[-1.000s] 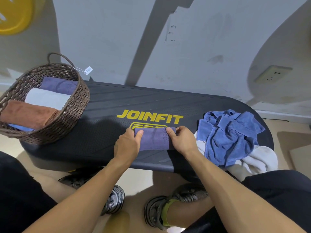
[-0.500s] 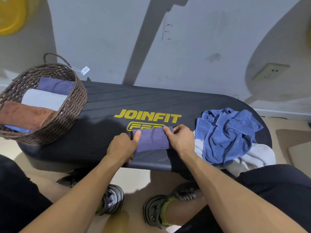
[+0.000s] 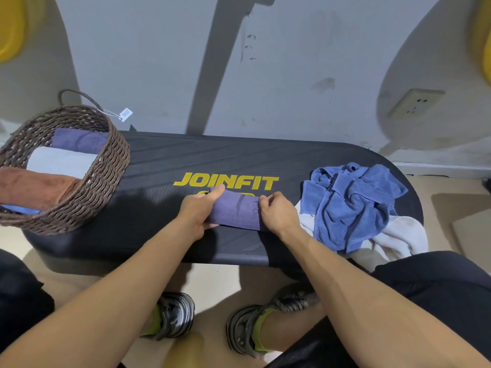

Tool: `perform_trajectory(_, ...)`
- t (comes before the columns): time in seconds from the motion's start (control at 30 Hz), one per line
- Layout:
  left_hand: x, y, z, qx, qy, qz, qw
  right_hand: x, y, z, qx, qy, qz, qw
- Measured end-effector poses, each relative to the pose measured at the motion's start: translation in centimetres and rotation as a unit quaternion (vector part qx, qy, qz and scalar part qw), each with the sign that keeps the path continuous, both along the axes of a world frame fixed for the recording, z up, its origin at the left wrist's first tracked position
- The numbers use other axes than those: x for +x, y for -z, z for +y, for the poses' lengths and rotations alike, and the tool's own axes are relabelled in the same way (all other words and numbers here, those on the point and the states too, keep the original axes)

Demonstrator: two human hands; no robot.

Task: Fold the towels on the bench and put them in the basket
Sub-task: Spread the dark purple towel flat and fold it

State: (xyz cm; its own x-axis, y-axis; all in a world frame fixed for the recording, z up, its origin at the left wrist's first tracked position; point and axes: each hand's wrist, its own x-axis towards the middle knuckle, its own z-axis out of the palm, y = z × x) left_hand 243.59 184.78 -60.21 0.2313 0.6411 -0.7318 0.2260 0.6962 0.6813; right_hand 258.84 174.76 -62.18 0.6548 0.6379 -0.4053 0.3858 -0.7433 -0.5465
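A folded purple towel (image 3: 236,211) lies at the middle of the black bench (image 3: 164,160), just under its yellow lettering. My left hand (image 3: 198,211) grips the towel's left end, thumb on top. My right hand (image 3: 277,212) pinches its right end. A crumpled blue towel (image 3: 350,200) sits on the bench's right end, on top of a white towel (image 3: 398,235) that hangs over the edge. The brown wicker basket (image 3: 106,179) stands on the left end and holds folded purple, white, brown and blue towels.
A grey wall with a socket (image 3: 414,103) rises right behind the bench. My knees in black shorts and my sandalled feet (image 3: 175,314) are below the bench's front edge. A paper tag (image 3: 125,114) hangs from the basket handle.
My left hand has closed on the purple towel's left end, thumb now over the top, and the towel sits slightly rumpled between both hands. The camera has shifted a little.
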Motion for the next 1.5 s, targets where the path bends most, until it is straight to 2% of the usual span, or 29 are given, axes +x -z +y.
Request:
perform_trajectory(0.1, 0.8, -0.6, 0.8, 0.116, 0.104, 0.012, 0.988, 0.3, -1.1, 0.3, -0.032, 0.008, 0.061, 0.998)
perform_trajectory(0.13, 0.9, -1.0, 1.2, 0.181, 0.144, 0.019, 0.973, 0.6, -1.7, 0.5, -0.050, 0.003, 0.074, 0.996)
perform_trajectory(0.2, 0.6, -2.8, 2.1, 0.304, 0.242, 0.044, 0.920, 0.8, -3.5, 0.7, -0.075, -0.030, 0.053, 0.995)
perform_trajectory(0.27, 0.1, -5.7, 3.6, 0.391, 0.343, 0.055, 0.852, 0.3, -5.5, 1.0, 0.005, -0.077, 0.022, 0.997)
perform_trajectory(0.33, -1.0, -9.1, 5.4, 0.429, 0.437, 0.056, 0.789, -1.1, -8.1, 1.5, 0.141, -0.132, 0.076, 0.978)
perform_trajectory(0.4, -2.4, -12.3, 6.9, 0.436, 0.508, 0.048, 0.742, -2.5, -10.2, 2.2, 0.203, -0.201, 0.125, 0.950)
perform_trajectory(0.43, -3.2, -13.6, 7.4, 0.433, 0.526, 0.034, 0.731, -3.3, -11.0, 2.6, 0.214, -0.224, 0.142, 0.940)
perform_trajectory(0.5, -4.7, -15.4, 8.8, 0.424, 0.535, 0.009, 0.731, -4.8, -12.1, 3.7, 0.218, -0.254, 0.146, 0.931)
perform_trajectory(0.63, -8.6, -16.6, 13.5, 0.396, 0.516, 0.003, 0.759, -7.7, -13.0, 6.5, 0.217, -0.298, 0.092, 0.925)
perform_trajectory(0.77, -14.1, -15.8, 18.7, 0.338, 0.459, -0.020, 0.821, -10.8, -13.5, 10.9, 0.194, -0.345, 0.011, 0.918)
perform_trajectory(0.83, -16.7, -15.3, 21.0, 0.321, 0.415, -0.025, 0.851, -12.8, -14.0, 14.1, 0.203, -0.359, -0.019, 0.911)
perform_trajectory(0.97, -21.4, -13.5, 25.1, 0.363, 0.272, -0.024, 0.891, -16.2, -14.2, 21.6, 0.211, -0.352, -0.065, 0.910)
perform_trajectory(1.07, -24.4, -10.6, 27.0, 0.385, 0.139, 0.014, 0.912, -18.6, -13.2, 26.4, 0.193, -0.323, -0.043, 0.925)
perform_trajectory(1.2, -26.4, -7.1, 28.3, 0.404, 0.057, 0.128, 0.904, -22.0, -12.2, 30.0, 0.127, -0.351, -0.001, 0.928)
perform_trajectory(1.37, -27.7, -5.3, 29.7, 0.391, 0.098, 0.203, 0.892, -24.1, -10.6, 31.8, 0.013, -0.418, -0.021, 0.908)
perform_trajectory(1.5, -27.9, -5.0, 29.2, 0.422, 0.139, 0.228, 0.866, -24.5, -10.4, 32.6, -0.063, -0.464, -0.055, 0.882)
